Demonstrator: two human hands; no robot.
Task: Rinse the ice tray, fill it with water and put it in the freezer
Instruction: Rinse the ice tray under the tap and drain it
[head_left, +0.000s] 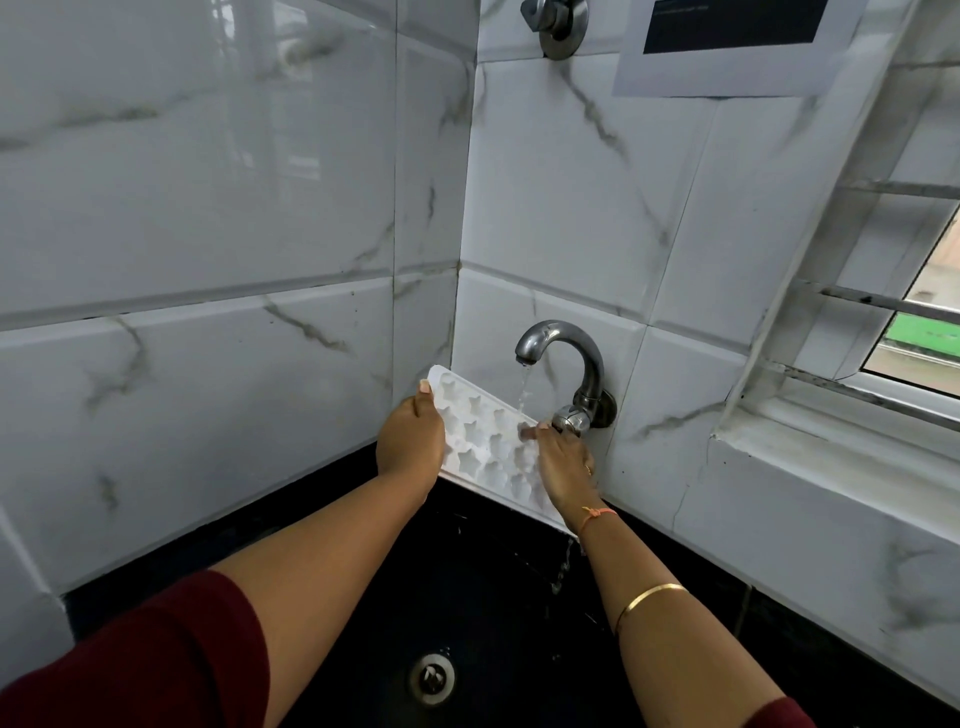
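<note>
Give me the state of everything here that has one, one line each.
tap: running.
tray: tilted under the stream, water spilling off its lower end.
left hand: holds the tray's left edge.
right hand: fingers at the knob, hold unclear.
sink: wet, no standing water.

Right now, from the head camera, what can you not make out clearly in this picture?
1. Head view: near end of the ice tray, partly hidden behind the right hand.
2. Head view: whether that hand grips the tap handle or only touches it; its fingers overlap the handle.
3. Head view: paper sheet, cut off by the top edge; print too small.
</note>
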